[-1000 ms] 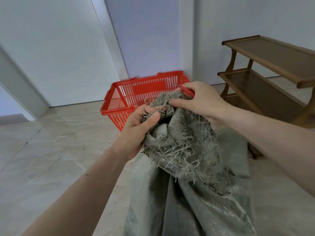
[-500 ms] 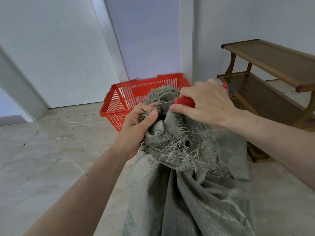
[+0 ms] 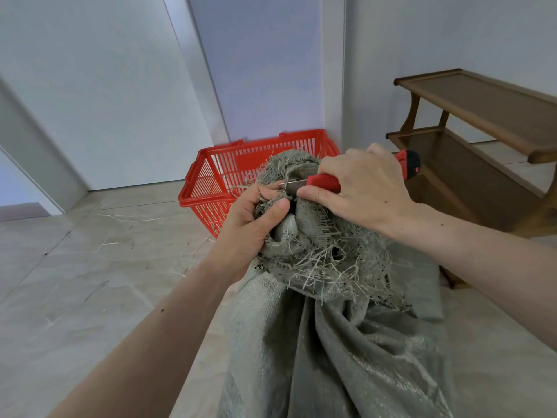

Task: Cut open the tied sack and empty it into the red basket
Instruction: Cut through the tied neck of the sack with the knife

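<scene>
A grey-green woven sack (image 3: 346, 351) stands upright before me, its frayed, bunched neck (image 3: 313, 236) at chest height. My left hand (image 3: 253, 224) grips the neck from the left, thumb across the fabric. My right hand (image 3: 358, 191) holds a red utility knife (image 3: 324, 182) with a black end cap; its short blade (image 3: 294, 185) points left and lies against the gathered top, right by my left fingers. The red plastic basket (image 3: 211, 179) sits on the floor just behind the sack, against the wall. The tie itself is hidden in the folds.
A brown wooden two-tier shelf (image 3: 470, 122) stands at the right, close to the sack. Loose straw-like fibres (image 3: 132, 218) lie scattered over the tiled floor at the left. White walls and a door (image 3: 259, 64) close off the back.
My right hand has drawn the knife back to the right, so the red handle and blade now show. My left hand keeps its grip on the neck.
</scene>
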Available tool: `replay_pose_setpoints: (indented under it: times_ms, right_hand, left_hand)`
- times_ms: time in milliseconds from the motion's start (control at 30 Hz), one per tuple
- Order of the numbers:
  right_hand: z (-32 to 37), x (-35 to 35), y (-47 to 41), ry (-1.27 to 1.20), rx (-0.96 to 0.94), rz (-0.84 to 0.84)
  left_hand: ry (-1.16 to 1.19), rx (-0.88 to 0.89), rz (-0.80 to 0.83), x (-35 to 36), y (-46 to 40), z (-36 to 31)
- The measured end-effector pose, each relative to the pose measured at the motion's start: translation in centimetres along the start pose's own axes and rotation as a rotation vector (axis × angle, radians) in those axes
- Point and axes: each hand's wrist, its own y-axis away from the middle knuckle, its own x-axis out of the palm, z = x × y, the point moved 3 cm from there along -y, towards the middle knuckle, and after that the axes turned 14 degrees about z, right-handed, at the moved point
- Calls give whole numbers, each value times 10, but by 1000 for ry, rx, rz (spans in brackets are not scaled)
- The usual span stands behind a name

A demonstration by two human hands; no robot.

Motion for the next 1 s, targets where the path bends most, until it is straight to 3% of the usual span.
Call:
replay_pose_setpoints:
  times_ms: [300, 567, 1000]
  right_hand:
    - [9, 4, 3, -231, 57, 107]
    - [13, 10, 3, -422, 61, 203]
    - [18, 20, 2, -480, 257, 172]
  left_hand:
    - [126, -40, -7, 3, 2, -2]
    - [175, -77, 109, 6, 1, -2]
    - [-230, 20, -150, 3, -1, 5]
